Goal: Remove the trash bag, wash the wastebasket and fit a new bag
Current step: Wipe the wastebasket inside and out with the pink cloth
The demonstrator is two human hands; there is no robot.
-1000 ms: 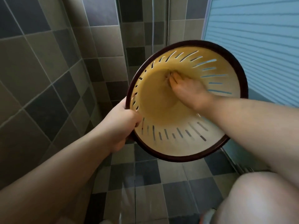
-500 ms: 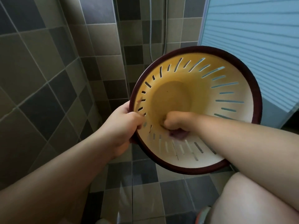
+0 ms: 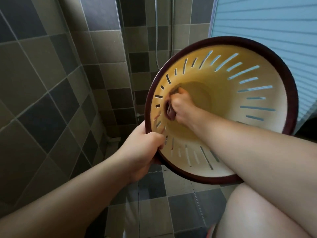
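- Wastebasket: yellow, slotted wall, dark red rim; held up off the tiled floor with its mouth turned toward the camera, so its long axis runs away from the viewer, from rim to base.
- Left hand: grips the rim at its lower left edge, fingers curled over the lip and into the basket, thumb side outside; it carries the basket.
- Right hand: reaches deep inside through the mouth, fingers closed round a small dark cloth or scrubber (blurred, so its exact kind cannot be told) and pressing it against the inner wall on the left side, just short of the base.
- Governing relation: the surface being washed lies to the left of and beyond the right hand's fingers; the base disc lies just to their right. The right hand is the one nearer the unwashed interior, while the left hand sits at the rim and can only turn or tilt the basket.
- Change from half a second before: the right hand has moved from the lower part of the inner wall up to the left part, and the basket has shifted up and to the right in the view; the left hand keeps its grip on the same stretch of rim.
- Stage, as judged: washing in progress; no bag is in view.
- Surroundings: tiled wall, shower hose, blue ribbed panel.
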